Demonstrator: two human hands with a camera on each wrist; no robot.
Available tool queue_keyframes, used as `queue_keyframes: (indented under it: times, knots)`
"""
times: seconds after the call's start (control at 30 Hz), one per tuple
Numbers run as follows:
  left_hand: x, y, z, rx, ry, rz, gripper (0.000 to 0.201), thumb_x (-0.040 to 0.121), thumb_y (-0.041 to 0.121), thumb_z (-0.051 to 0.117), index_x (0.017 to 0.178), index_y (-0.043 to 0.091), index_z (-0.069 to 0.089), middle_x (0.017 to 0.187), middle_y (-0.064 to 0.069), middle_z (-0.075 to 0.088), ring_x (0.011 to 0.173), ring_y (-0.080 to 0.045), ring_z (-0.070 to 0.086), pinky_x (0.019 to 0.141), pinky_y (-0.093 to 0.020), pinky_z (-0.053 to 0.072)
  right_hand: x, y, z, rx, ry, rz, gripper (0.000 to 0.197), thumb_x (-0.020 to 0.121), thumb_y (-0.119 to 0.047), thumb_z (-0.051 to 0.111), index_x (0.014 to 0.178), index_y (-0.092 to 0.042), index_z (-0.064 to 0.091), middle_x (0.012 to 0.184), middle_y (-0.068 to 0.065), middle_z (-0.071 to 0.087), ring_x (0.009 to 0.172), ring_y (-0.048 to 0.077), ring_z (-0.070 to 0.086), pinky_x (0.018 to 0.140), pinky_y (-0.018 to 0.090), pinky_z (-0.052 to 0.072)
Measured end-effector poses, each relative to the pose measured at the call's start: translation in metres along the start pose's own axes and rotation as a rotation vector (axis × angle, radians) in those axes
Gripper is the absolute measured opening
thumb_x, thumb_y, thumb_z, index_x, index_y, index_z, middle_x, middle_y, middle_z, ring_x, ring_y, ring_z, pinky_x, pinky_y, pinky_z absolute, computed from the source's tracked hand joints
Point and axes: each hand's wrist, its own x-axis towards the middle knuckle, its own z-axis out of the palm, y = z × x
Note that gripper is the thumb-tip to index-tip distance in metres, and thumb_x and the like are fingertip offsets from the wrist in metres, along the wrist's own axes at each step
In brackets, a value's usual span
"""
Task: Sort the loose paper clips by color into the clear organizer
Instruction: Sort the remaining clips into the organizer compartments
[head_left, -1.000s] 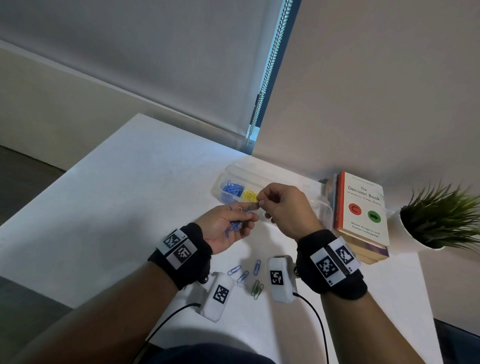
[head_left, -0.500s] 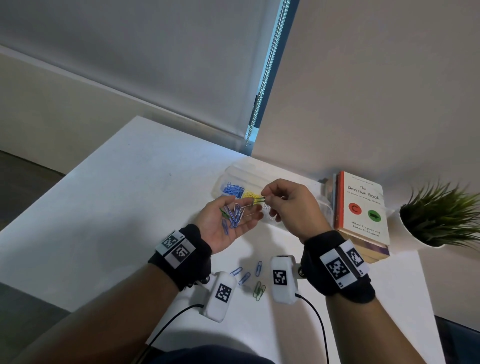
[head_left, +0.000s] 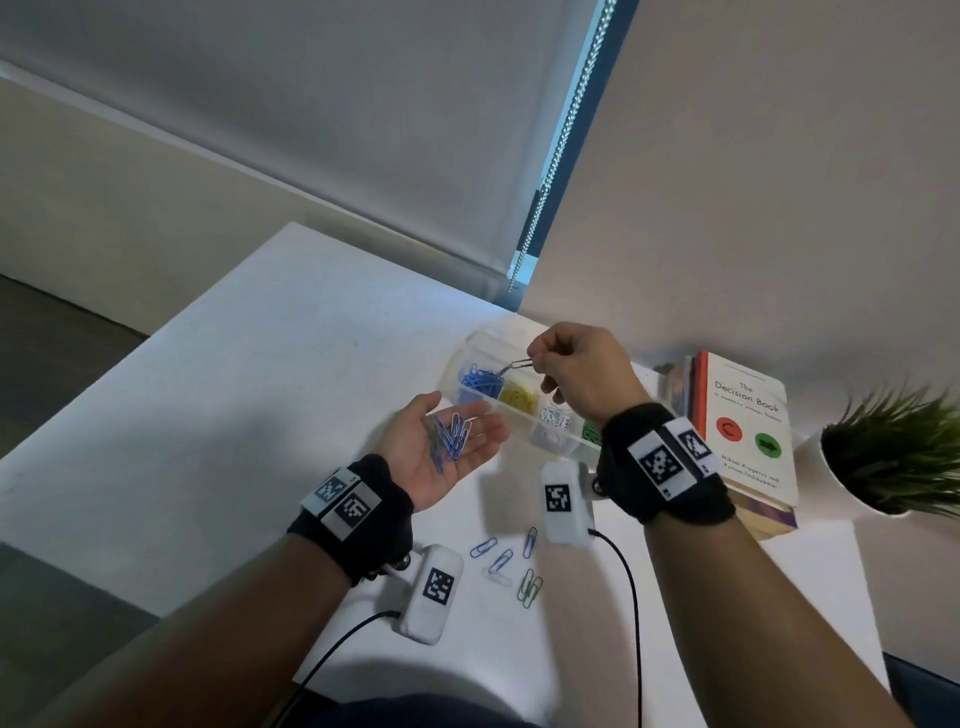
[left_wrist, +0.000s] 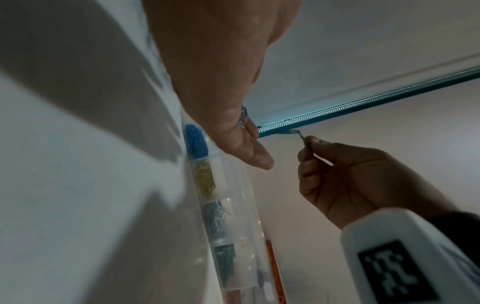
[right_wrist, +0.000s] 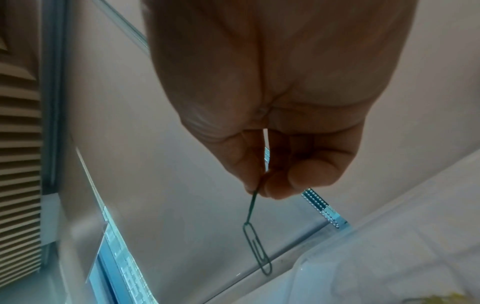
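My left hand (head_left: 415, 460) lies palm up and flat, with several blue paper clips (head_left: 453, 434) resting on it. Thumb and forefinger of my right hand (head_left: 584, 366) pinch a green paper clip (head_left: 514, 365) above the blue end of the clear organizer (head_left: 524, 418). In the right wrist view a second green clip (right_wrist: 257, 246) hangs linked from the pinched one. The organizer holds blue (head_left: 480, 376), yellow (head_left: 518, 397), pale (head_left: 555, 421) and green (head_left: 591, 432) clips in separate compartments. Loose blue clips (head_left: 501, 553) and green clips (head_left: 529, 587) lie on the white table near me.
A stack of books (head_left: 748, 415) and a potted plant (head_left: 893, 452) stand to the right of the organizer, by the wall. White camera units (head_left: 439, 592) (head_left: 563, 499) with cables hang under both wrists. A blind chain (head_left: 561, 145) hangs behind the table.
My right hand has drawn the green clips out of the left palm and lifted them up and right, over the organizer. The left hand has uncurled to a flat palm.
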Motion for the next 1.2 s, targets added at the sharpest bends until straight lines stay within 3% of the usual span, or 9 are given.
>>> queue_keyframes:
  times: [0.4, 0.57, 0.67, 0.73, 0.8, 0.93, 1.0, 1.07, 1.2]
  knots:
    - [0.014, -0.004, 0.024, 0.048, -0.093, -0.050, 0.058, 0.100, 0.045, 0.027, 0.108, -0.001, 0.061, 0.111, -0.022, 0.066, 0.095, -0.035, 0.068, 0.087, -0.040, 0.053, -0.005, 0.037, -0.045, -0.089, 0.178, 0.146, 0.015, 0.088, -0.005, 0.055, 0.080, -0.011, 0.066, 0.075, 0.002, 0.065, 0.060, 0.014, 0.058, 0.058, 0.029, 0.050]
    - [0.022, -0.011, 0.036, 0.077, -0.100, -0.090, 0.063, 0.100, 0.050, 0.025, 0.117, -0.002, 0.057, 0.110, -0.022, 0.066, 0.100, -0.037, 0.066, 0.083, -0.041, 0.056, -0.010, 0.058, -0.049, -0.253, 0.208, 0.212, 0.019, 0.088, -0.004, 0.052, 0.076, -0.014, 0.063, 0.075, -0.006, 0.059, 0.077, 0.023, 0.063, 0.076, 0.037, 0.055]
    - [0.024, -0.012, 0.042, 0.093, -0.086, -0.101, 0.066, 0.100, 0.052, 0.024, 0.115, -0.002, 0.058, 0.107, -0.023, 0.067, 0.100, -0.037, 0.066, 0.085, -0.042, 0.055, -0.013, 0.060, -0.048, -0.365, 0.187, 0.239, 0.021, 0.089, -0.001, 0.048, 0.085, -0.009, 0.068, 0.096, -0.001, 0.058, 0.083, 0.020, 0.057, 0.073, 0.022, 0.043]
    - [0.024, -0.012, 0.044, 0.104, -0.066, -0.102, 0.067, 0.100, 0.053, 0.023, 0.115, -0.002, 0.059, 0.106, -0.023, 0.068, 0.098, -0.037, 0.067, 0.085, -0.042, 0.054, -0.016, 0.058, -0.047, -0.419, 0.152, 0.246, 0.021, 0.091, -0.002, 0.050, 0.095, -0.006, 0.070, 0.114, 0.008, 0.058, 0.092, 0.023, 0.058, 0.077, 0.021, 0.041]
    - [0.025, -0.013, 0.045, 0.104, -0.057, -0.102, 0.068, 0.100, 0.053, 0.023, 0.115, -0.003, 0.059, 0.109, -0.024, 0.067, 0.098, -0.038, 0.068, 0.086, -0.043, 0.054, -0.020, 0.055, -0.045, -0.435, 0.165, 0.211, 0.019, 0.091, -0.008, 0.054, 0.099, -0.008, 0.071, 0.119, 0.009, 0.061, 0.099, 0.024, 0.061, 0.081, 0.023, 0.043]
    - [0.023, -0.016, 0.047, 0.114, -0.047, -0.095, 0.068, 0.100, 0.053, 0.024, 0.116, -0.004, 0.059, 0.107, -0.024, 0.068, 0.091, -0.036, 0.069, 0.089, -0.046, 0.052, -0.034, 0.036, -0.029, -0.320, 0.100, 0.024, 0.013, 0.084, -0.021, 0.064, 0.094, -0.023, 0.071, 0.092, -0.004, 0.070, 0.081, 0.010, 0.061, 0.070, 0.018, 0.044]
    - [0.021, -0.020, 0.047, 0.109, -0.065, -0.099, 0.070, 0.100, 0.053, 0.022, 0.112, -0.003, 0.061, 0.091, -0.021, 0.070, 0.075, -0.029, 0.071, 0.080, -0.040, 0.055, -0.044, 0.024, -0.015, -0.306, -0.046, -0.059, 0.014, 0.081, -0.021, 0.068, 0.094, -0.024, 0.073, 0.086, -0.005, 0.069, 0.074, 0.007, 0.058, 0.066, 0.016, 0.043]
    - [0.020, -0.023, 0.046, 0.112, -0.064, -0.106, 0.069, 0.100, 0.053, 0.021, 0.104, -0.001, 0.063, 0.084, -0.018, 0.071, 0.067, -0.025, 0.069, 0.066, -0.032, 0.057, -0.051, 0.016, -0.002, -0.356, -0.158, -0.118, 0.018, 0.079, -0.016, 0.067, 0.095, -0.023, 0.073, 0.090, -0.004, 0.069, 0.080, 0.011, 0.060, 0.073, 0.023, 0.046]
    - [0.019, -0.021, 0.044, 0.171, -0.023, -0.094, 0.072, 0.099, 0.055, 0.021, 0.111, -0.001, 0.065, 0.100, -0.020, 0.070, 0.088, -0.028, 0.068, 0.082, -0.035, 0.049, -0.055, 0.018, 0.010, -0.412, -0.227, -0.207, 0.033, 0.075, -0.003, 0.062, 0.099, -0.024, 0.072, 0.107, -0.002, 0.067, 0.091, 0.017, 0.062, 0.080, 0.031, 0.049]
